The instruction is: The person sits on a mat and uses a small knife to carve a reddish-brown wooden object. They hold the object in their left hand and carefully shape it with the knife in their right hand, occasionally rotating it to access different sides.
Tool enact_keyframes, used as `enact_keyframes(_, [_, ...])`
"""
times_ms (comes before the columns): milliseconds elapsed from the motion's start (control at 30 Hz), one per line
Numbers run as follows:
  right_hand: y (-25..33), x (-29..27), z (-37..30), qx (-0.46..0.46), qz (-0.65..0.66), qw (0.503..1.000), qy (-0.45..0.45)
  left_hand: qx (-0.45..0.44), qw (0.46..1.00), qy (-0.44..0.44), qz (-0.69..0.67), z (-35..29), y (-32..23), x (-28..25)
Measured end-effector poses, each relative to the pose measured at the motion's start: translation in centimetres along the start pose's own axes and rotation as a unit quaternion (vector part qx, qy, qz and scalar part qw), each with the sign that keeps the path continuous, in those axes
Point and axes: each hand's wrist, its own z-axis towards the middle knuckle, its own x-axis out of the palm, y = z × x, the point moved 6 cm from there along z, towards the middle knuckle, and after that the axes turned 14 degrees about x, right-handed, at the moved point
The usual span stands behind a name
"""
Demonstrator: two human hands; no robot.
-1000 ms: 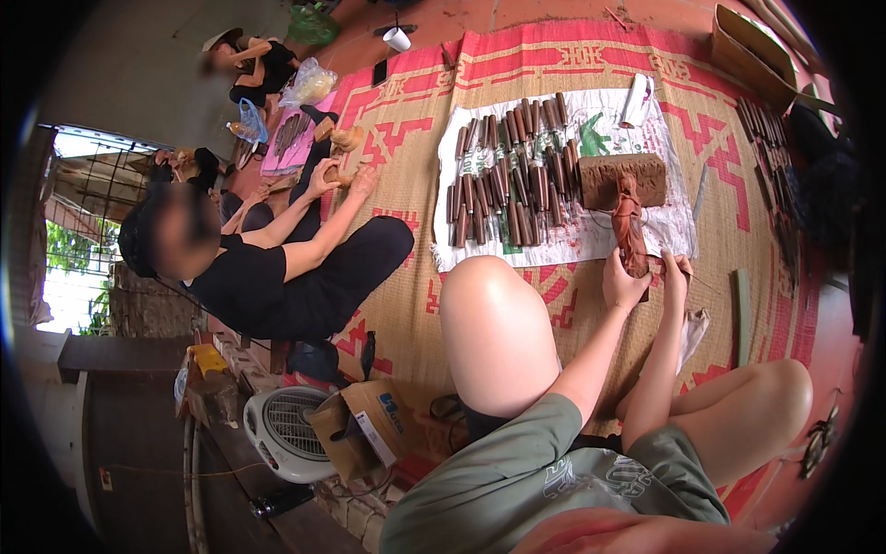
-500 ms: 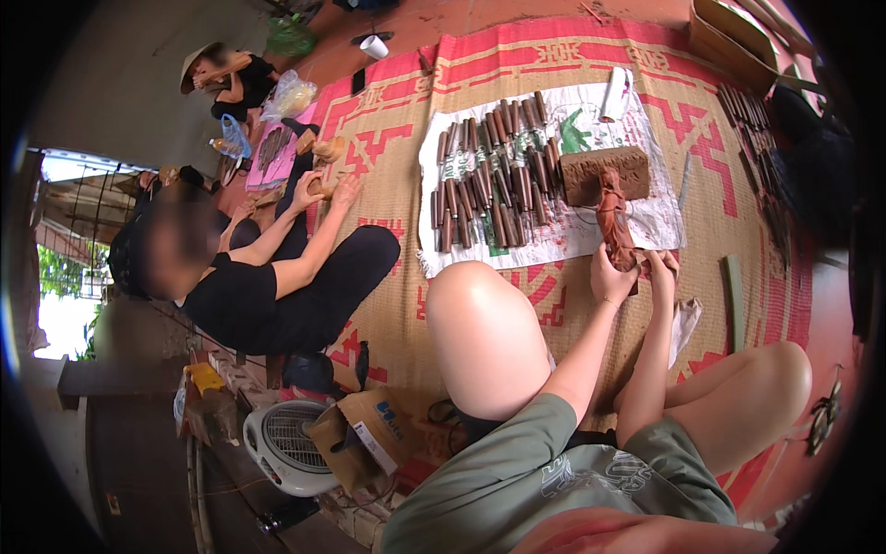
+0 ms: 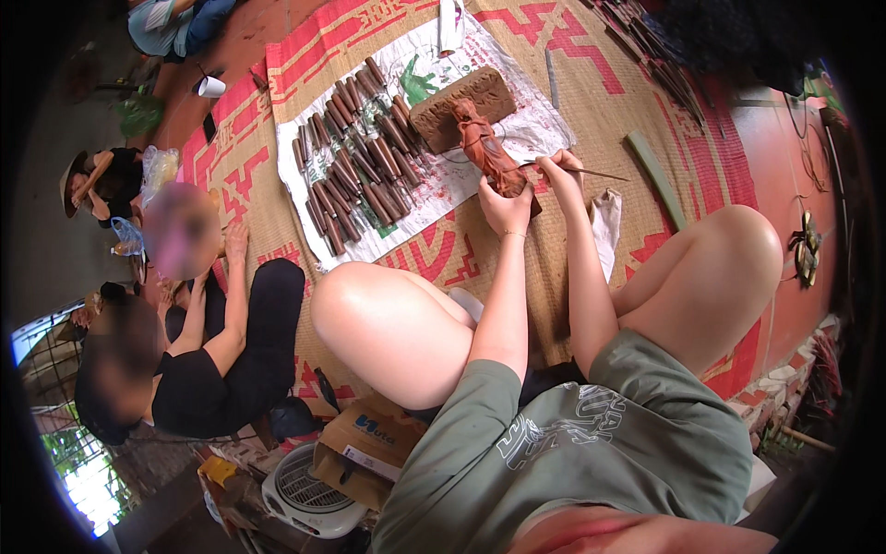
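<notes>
A reddish-brown carved wooden figure (image 3: 482,143) leans with its upper end against a brown block (image 3: 461,109). My left hand (image 3: 507,205) is closed around the figure's lower end. Close to the figure's right side, my right hand (image 3: 563,175) pinches a thin, dark, stick-like tool (image 3: 602,174), whose near end points toward the carving. Whether its tip touches the wood is too small to tell. Left of the block, several wooden-handled tools (image 3: 365,166) lie in rows on a white printed sheet (image 3: 434,198).
A patterned straw mat (image 3: 443,245) spreads beneath everything. Right of my hands lie a pale cloth (image 3: 604,231) and a green strip (image 3: 655,180). More tools (image 3: 655,69) rest at the far right. A co-worker (image 3: 203,379) sits at left; a fan (image 3: 309,489) and cardboard box (image 3: 369,443) stand near my left.
The view has swung, so the scene sits further left and tilted. My right hand has come off the figure's lower end to its right side, and the thin tool now shows in it.
</notes>
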Motion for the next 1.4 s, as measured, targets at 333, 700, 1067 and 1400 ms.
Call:
enact_keyframes(333, [-1.5,0.1,0.8,-0.026,-0.036,0.999,-0.015,-0.006,1.0,-0.026,-0.011,0.0,-0.5,-0.6])
enact_keyframes(700, [-1.5,-0.1,1.0,0.052,0.004,0.999,-0.011,0.013,0.999,-0.03,-0.014,0.0,-0.8,-1.1])
enact_keyframes(1067, [-2.2,-1.0,2.5,0.035,0.023,0.999,-0.02,-0.007,1.0,-0.014,-0.014,-0.5,-0.4,-0.1])
enact_keyframes(1400, [-2.8,-0.4,1.9,0.036,0.029,0.998,0.035,0.009,0.998,-0.045,-0.037,-0.2,-0.3,-0.5])
